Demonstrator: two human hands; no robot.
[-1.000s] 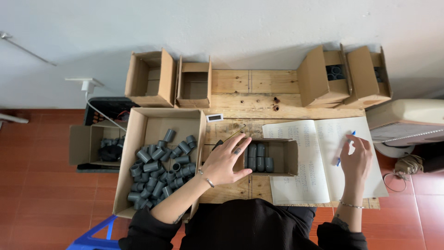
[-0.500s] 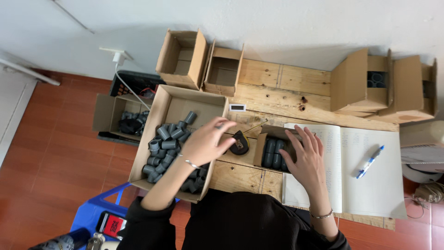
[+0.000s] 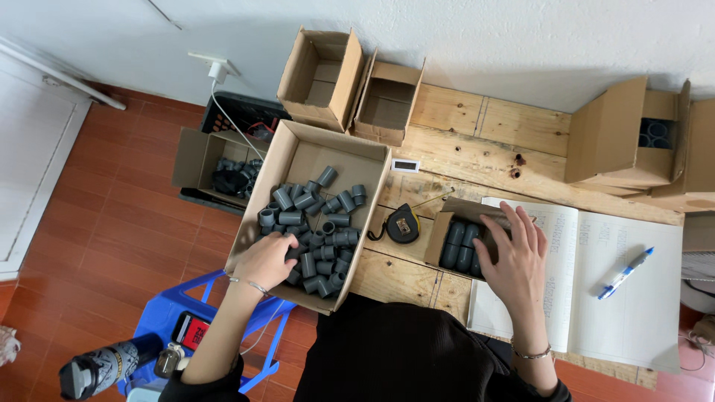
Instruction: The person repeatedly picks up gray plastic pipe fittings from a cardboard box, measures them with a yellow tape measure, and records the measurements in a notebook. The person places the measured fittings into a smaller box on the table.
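A large open cardboard box (image 3: 372, 165) on the wooden table's left end holds several loose grey pipe fittings (image 3: 316, 223). My left hand (image 3: 267, 260) reaches into its near left corner, fingers curled down among the fittings; whether it grips one is hidden. A small cardboard box (image 3: 439, 234) near the table middle holds grey fittings (image 3: 462, 246) packed in rows. My right hand (image 3: 512, 253) rests on this small box with fingers spread over its right side.
A black tape measure (image 3: 403, 224) lies between the two boxes. An open notebook (image 3: 625, 298) with a blue pen (image 3: 625, 272) lies to the right. Empty cartons (image 3: 322, 71) stand at the back, more cartons (image 3: 618, 138) at right. A blue stool (image 3: 179, 316) stands on the floor at left.
My left hand moved from the small box to the big box of loose fittings. My right hand left the pen on the notebook and came onto the small box. The view shifted left.
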